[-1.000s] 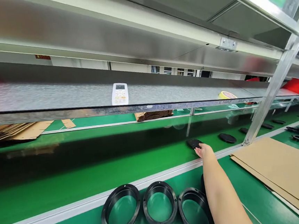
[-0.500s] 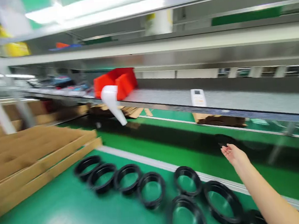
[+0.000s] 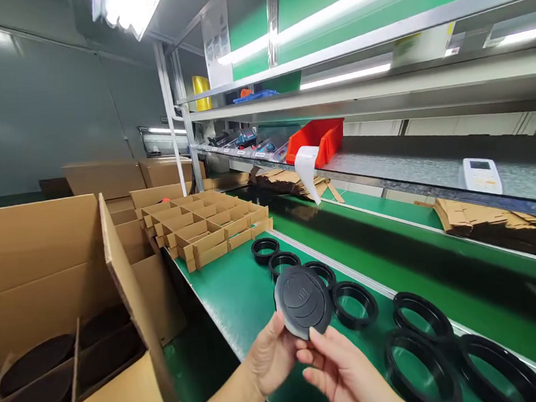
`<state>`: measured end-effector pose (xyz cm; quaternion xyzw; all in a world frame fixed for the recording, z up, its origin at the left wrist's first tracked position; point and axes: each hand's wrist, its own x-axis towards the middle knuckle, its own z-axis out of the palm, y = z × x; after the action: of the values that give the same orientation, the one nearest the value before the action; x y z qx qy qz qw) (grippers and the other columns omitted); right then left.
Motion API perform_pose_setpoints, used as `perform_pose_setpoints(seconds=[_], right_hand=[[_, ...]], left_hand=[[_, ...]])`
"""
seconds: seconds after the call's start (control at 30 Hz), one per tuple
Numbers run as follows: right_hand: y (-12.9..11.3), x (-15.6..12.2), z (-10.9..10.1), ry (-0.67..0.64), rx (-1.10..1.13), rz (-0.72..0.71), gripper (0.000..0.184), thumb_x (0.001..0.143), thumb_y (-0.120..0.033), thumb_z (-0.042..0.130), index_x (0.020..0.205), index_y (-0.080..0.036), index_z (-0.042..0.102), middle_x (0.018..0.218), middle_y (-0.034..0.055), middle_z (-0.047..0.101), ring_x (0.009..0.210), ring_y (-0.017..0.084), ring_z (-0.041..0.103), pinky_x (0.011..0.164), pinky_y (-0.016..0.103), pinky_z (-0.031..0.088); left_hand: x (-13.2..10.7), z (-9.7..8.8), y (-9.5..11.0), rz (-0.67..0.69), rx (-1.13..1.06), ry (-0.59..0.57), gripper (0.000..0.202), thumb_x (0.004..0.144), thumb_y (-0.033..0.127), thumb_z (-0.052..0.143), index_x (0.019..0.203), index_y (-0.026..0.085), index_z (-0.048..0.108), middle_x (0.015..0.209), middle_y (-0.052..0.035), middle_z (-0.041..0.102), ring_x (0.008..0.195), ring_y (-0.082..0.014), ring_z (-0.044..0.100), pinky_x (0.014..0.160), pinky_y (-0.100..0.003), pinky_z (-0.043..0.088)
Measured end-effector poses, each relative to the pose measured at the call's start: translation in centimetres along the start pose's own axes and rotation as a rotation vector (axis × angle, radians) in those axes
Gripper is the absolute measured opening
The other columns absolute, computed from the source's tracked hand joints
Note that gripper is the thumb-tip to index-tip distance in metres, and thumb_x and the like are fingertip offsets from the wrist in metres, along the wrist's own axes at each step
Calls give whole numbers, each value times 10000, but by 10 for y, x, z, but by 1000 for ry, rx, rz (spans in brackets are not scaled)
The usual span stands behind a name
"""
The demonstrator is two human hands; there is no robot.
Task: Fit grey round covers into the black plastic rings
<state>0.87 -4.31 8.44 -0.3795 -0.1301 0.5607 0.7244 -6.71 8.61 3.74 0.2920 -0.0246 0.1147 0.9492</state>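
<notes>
While my left hand [image 3: 272, 357] pinches the disc [image 3: 303, 301] by its rim over the bench [image 3: 238, 291] near edge, face toward me seemingly for viewing, my half-open right hand [image 3: 344, 376] thumbs it steady.

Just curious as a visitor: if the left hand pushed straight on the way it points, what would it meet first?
The left hand grips the black disc, so that first; past it, likely the black rings, though depth is unclear.

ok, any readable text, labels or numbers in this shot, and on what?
None legible.
Embossed mark on black disc: too small to read.
Screen and buttons on white remote: too small.
Print on sheets on the rack post: blurred.
Print on shelf-edge label: blurred.
</notes>
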Motion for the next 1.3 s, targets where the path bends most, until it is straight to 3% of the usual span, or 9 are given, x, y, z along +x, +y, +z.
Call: perform_pose_setpoints(seconds=[0.1, 0.23, 0.33, 0.43, 0.6, 0.73, 0.93, 1.13, 1.3], right_hand=[[34, 2, 9, -52, -13, 73, 594, 564, -558, 915, 886, -119, 678, 847, 58, 672, 677, 77, 611, 587, 169, 564], [52, -7, 12, -226, -342, 216, 613, 657, -708, 774, 767, -125, 619, 783, 85, 670, 576, 103, 590, 489, 202, 515], [37, -15, 11, -166, -731, -147, 513, 857, -675, 585, 830, -167, 647, 836, 86, 659, 676, 157, 612, 596, 288, 549], [22, -10, 4, 27, -1127, -665, 354, 975, -533, 463, 1071, -288, 701, 1155, 92, 595, 1092, 249, 554, 972, 478, 499], [37, 9, -12, 98, -1506, -835, 356, 1013, -430, 402, 1307, -402, 601, 1446, 74, 395, 1338, 314, 333, 1086, 600, 391], [55, 14, -16, 66, -1552, -818, 385, 1025, -414, 370, 1349, -344, 567, 1485, 82, 361, 1381, 308, 273, 1119, 591, 367], [55, 15, -19, -50, -1336, -746, 467, 1036, -500, 272, 1203, -274, 645, 1456, 71, 412, 1390, 270, 259, 1180, 553, 281], [42, 12, -24, -25, -1226, -780, 476, 1043, -489, 229, 1362, -351, 554, 1503, 44, 379, 1403, 248, 292, 1159, 517, 336], [63, 24, -35, -69, -1599, -983, 611, 987, -529, 435, 1507, -213, 383, 1558, 154, 313, 1428, 338, 246, 1155, 594, 312]], left_hand=[[-17, -4, 16, -93, -58, -49, 536, 828, 547, 717, 1099, 84, 700, 861, -116, 726, 484, -84, 531, 502, -205, 453], [-33, -12, 32, -8, -121, 71, 455, 831, 491, 726, 1161, 182, 670, 1032, -76, 737, 754, -191, 677, 794, -358, 552], [-46, -14, 41, -97, -104, 147, 508, 841, 530, 697, 1167, 142, 660, 1100, -108, 722, 1009, -272, 671, 994, -456, 486], [-62, -14, 43, -216, -101, 148, 619, 837, 618, 660, 1226, 137, 631, 1197, -146, 686, 1139, -333, 620, 1048, -573, 428], [-79, -15, 38, -254, -136, 220, 643, 840, 673, 618, 1245, 173, 619, 1315, -141, 624, 1203, -340, 582, 1076, -634, 379], [-84, -15, 34, -251, -93, 236, 529, 873, 598, 626, 1222, 201, 632, 1263, -131, 649, 1153, -336, 614, 1070, -640, 376], [-82, -13, 29, -241, -51, 185, 455, 867, 559, 659, 1208, 259, 638, 1249, -114, 651, 1113, -365, 632, 985, -669, 431], [-73, -7, 35, -239, -69, 230, 505, 848, 621, 643, 1202, 260, 639, 1239, -161, 652, 1138, -406, 617, 909, -657, 483], [-54, -6, 30, -214, -146, 424, 479, 926, 592, 541, 1134, 181, 672, 1072, -99, 721, 945, -245, 693, 933, -428, 535]])
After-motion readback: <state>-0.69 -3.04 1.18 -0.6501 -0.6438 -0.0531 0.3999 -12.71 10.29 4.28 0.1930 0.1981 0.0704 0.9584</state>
